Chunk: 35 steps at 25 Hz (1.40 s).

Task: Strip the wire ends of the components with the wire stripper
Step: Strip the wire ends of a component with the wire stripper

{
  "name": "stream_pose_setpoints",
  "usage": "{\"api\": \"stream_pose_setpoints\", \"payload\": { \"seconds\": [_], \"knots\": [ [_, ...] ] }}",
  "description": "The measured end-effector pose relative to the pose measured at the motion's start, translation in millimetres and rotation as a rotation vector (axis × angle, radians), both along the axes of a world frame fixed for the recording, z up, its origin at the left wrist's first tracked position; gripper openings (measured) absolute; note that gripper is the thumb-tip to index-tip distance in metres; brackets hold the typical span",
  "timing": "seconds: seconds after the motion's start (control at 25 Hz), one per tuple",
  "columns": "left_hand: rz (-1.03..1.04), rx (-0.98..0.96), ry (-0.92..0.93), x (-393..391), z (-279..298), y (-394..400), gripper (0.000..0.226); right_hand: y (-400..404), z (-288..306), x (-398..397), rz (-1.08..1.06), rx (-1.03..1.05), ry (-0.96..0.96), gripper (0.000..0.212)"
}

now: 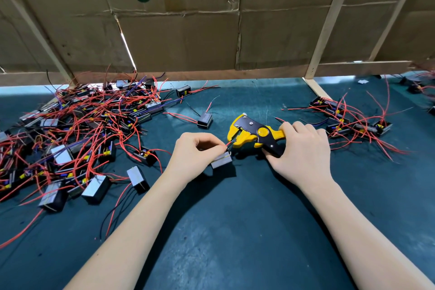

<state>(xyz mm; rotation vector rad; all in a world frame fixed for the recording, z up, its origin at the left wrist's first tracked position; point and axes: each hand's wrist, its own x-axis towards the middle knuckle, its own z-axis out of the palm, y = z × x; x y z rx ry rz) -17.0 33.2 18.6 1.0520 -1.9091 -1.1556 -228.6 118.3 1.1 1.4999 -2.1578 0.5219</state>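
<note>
My right hand [303,148] grips the handles of a yellow and black wire stripper [251,133], whose jaws point left. My left hand [195,153] pinches the red wire [228,143] of a small grey-sided component [221,160] that hangs just below its fingers. The wire's end reaches into the stripper's jaws. The component sits slightly above the dark green mat [235,219] in the middle of the table.
A big tangled pile of components with red wires [77,134] covers the left of the mat. A smaller group [353,122] lies at the right. One lone component [205,120] lies behind my hands. Cardboard panels [179,30] on wooden struts wall off the back.
</note>
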Motion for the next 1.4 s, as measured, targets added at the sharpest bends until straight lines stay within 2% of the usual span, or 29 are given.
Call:
{"api": "stream_pose_setpoints", "payload": {
  "seconds": [0.08, 0.28, 0.88, 1.08, 1.2, 1.4],
  "knots": [
    [0.021, 0.014, 0.028, 1, -1, -2, 0.018, 0, 0, 1, 0.001, -0.002, -0.013, 0.049],
    [-0.006, -0.014, -0.059, -2, -4, -1, 0.016, -1, 2, 4, 0.034, -0.024, -0.027, 0.048],
    [0.009, -0.005, -0.036, -1, -7, -5, 0.015, 2, 10, 8, 0.008, 0.063, -0.055, 0.046],
    [0.025, -0.014, -0.029, 0, -5, -5, 0.014, 0, 5, 8, -0.004, -0.008, -0.027, 0.044],
    [0.065, -0.039, -0.071, -2, -6, -5, 0.014, -1, 1, 2, -0.051, -0.042, -0.01, 0.056],
    [0.066, -0.063, -0.111, -3, -8, -7, 0.013, 0, -2, -1, -0.064, -0.018, -0.024, 0.054]
  ]
}}
